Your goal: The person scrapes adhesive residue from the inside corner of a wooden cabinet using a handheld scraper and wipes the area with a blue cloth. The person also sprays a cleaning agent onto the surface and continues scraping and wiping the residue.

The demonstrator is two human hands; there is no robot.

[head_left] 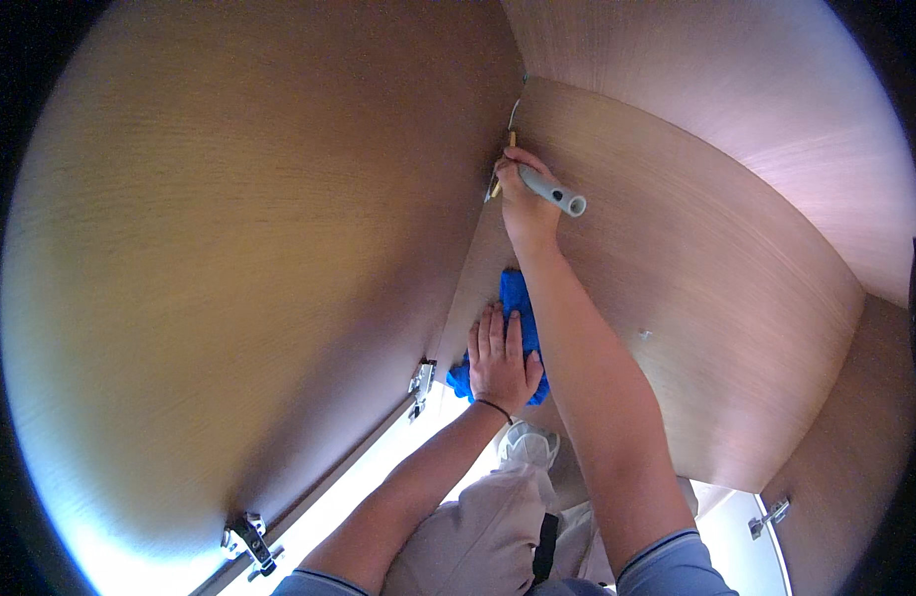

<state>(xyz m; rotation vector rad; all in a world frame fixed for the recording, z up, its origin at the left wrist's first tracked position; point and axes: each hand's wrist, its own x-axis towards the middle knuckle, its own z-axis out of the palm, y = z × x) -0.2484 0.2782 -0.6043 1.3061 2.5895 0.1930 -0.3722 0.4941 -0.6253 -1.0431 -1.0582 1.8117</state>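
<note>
My right hand [526,203] grips a hand tool by its grey handle [553,191], which has a hole near its end. A thin yellow edge [512,139] of the tool lies along the inner corner of a wood-grain cabinet. The tool's exact kind is unclear, as my fingers cover part of it. A whitish strip [513,114] shows in the same corner, just beyond the yellow edge. Lower down, my left hand [499,366] rests flat, fingers spread, on a folded blue cloth [513,287] lying on the cabinet's bottom panel [681,261].
The side panel [242,223] rises on the left, with metal hinges [423,387] [251,544] along its front edge. A back panel [726,82] curves across the upper right. Another hinge [769,518] sits at lower right. My shoe [529,445] is below the cabinet's front edge.
</note>
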